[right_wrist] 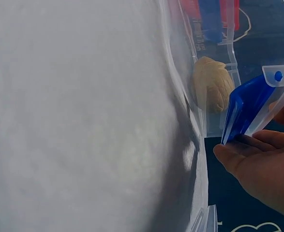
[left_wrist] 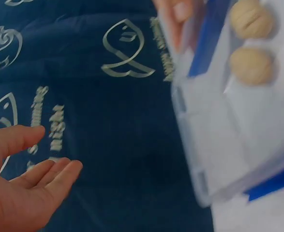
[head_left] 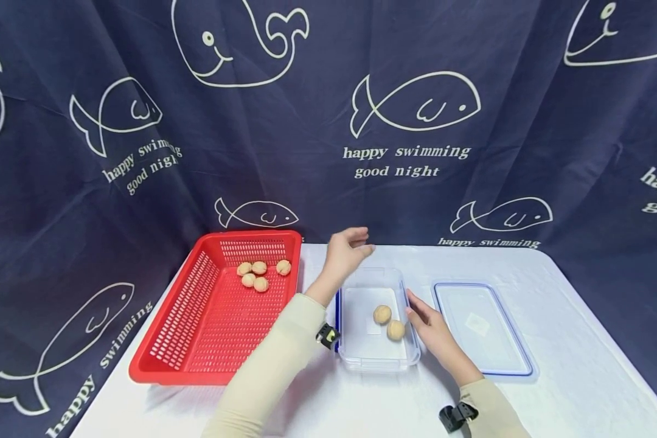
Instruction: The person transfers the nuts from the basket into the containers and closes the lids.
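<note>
My left hand (head_left: 346, 252) is raised over the far left corner of a clear plastic food container (head_left: 358, 359). Its fingers are spread from the thumb, with nothing between them; the left wrist view shows the bare hand (left_wrist: 30, 179) too. Two walnuts (head_left: 382, 314) lie inside the container, close together toward its right side. My right hand (head_left: 435, 328) grips the container's right side, fingers at a blue latch flap (right_wrist: 246, 108) in the right wrist view. To the left, a red plastic basket (head_left: 142, 359) holds several more walnuts (head_left: 259, 267) near its far right corner.
A clear lid (head_left: 484, 328) with a blue seal lies flat on the table, right of the container. White cloth covers the table (head_left: 569, 365). Behind it hangs a dark blue curtain (head_left: 317, 121) with fish drawings.
</note>
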A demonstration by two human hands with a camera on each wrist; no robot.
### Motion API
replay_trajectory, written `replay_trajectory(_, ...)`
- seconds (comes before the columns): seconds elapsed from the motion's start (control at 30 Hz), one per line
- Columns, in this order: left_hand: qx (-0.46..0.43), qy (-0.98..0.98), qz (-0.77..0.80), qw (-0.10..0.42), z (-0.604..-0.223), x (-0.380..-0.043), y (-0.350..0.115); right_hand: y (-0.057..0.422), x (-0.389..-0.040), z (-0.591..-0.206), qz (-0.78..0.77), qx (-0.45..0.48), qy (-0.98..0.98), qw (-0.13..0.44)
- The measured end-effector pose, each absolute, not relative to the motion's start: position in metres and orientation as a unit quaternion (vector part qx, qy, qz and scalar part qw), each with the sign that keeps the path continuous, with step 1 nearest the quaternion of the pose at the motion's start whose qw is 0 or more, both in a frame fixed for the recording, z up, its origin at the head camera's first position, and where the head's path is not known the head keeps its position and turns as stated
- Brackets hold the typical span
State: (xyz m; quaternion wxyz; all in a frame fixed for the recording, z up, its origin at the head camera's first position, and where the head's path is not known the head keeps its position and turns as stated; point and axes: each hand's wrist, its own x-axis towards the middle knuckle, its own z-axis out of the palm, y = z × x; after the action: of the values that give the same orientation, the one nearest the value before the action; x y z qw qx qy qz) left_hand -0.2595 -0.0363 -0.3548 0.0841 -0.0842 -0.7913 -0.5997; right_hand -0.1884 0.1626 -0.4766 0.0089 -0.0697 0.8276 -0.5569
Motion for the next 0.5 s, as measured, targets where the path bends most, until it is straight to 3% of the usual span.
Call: replay_trajectory(0.5, -0.047, -0.705, -0.687, 0.169, -0.318, -0.283, -0.135, 0.163, -0.188, -0.478, -0.562, -0.067, 0.824, 0.01)
